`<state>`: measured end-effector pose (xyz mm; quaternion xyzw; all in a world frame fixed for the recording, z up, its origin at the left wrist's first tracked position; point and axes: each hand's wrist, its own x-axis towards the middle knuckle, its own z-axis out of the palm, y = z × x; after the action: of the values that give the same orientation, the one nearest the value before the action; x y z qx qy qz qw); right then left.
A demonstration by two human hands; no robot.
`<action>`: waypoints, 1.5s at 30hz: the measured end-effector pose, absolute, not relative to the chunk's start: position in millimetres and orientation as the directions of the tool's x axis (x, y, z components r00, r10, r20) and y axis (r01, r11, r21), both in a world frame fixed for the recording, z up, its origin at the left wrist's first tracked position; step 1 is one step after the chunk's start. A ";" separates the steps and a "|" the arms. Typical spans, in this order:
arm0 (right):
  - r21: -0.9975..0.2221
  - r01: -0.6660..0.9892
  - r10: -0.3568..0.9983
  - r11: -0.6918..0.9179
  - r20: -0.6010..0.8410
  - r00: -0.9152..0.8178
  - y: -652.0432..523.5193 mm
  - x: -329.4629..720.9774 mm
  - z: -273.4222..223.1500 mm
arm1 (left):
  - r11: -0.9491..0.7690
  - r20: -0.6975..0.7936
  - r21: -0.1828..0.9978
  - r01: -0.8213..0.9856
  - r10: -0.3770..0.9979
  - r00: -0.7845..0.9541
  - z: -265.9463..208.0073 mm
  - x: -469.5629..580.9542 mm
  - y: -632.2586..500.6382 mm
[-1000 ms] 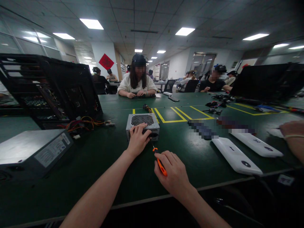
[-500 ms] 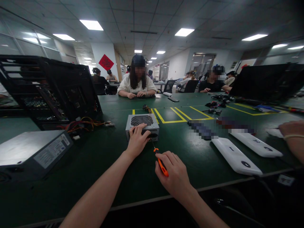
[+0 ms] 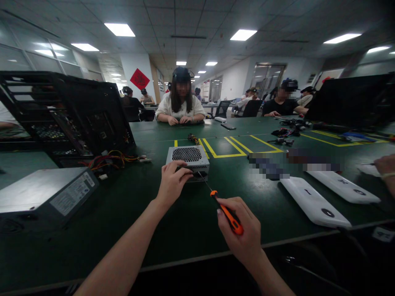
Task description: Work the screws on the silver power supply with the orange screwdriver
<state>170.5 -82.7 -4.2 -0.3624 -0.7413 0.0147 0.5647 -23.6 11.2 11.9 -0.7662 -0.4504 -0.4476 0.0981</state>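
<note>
Power supplies (image 3: 187,154), apparently two; one screwdriver (image 3: 230,216)

A power supply (image 3: 189,155) lies ahead and left of the right hand (image 3: 243,230) on the screwdriver (image 3: 228,216).
From the grip, the shaft runs forward-left to the near face of the power supply, with the left hand (image 3: 171,181) at that unit's near left edge. Well left of the grip, a second power supply (image 3: 49,193) lies on the table (image 3: 148,242), a computer case (image 3: 69,117) behind it and a cable bundle (image 3: 112,160) before the case. Ahead of the grip, tape outlines (image 3: 228,156) extend right from behind the power supply; a person (image 3: 180,105) sits beyond. Right of the grip lie two long casings (image 3: 311,201), a monitor (image 3: 354,98) farther behind.
</note>
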 end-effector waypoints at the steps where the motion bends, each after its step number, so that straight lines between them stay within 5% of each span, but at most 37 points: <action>1: -0.421 0.492 0.534 0.762 0.838 -0.110 -84.1 171.6 -4.9 | -0.597 0.767 0.309 0.740 0.616 0.177 14.3 -24.8 9.5; 8: -0.261 0.503 0.421 0.824 0.876 -0.236 -88.1 170.4 -9.3 | -0.691 0.723 0.441 0.573 0.652 0.230 18.9 -19.8 5.5; 29: -0.271 0.491 0.402 0.828 0.897 -0.184 -88.2 171.1 -6.6 | -0.708 0.726 0.424 0.565 0.638 0.255 14.5 -18.0 5.7; 39: -0.385 0.448 0.495 0.807 0.854 -0.159 -86.9 172.7 -3.8 | -0.720 0.748 0.105 0.686 0.512 0.422 15.5 -21.2 5.7; 45: -0.571 0.489 0.710 0.659 0.688 -0.153 -91.2 176.3 -3.7 | -0.682 0.705 0.006 0.731 0.521 0.481 9.2 -19.5 7.8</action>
<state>176.3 -91.2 -3.7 -0.3988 -0.7516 0.1071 0.5143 -19.5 7.8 9.2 -0.8473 -0.3694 -0.3509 0.1496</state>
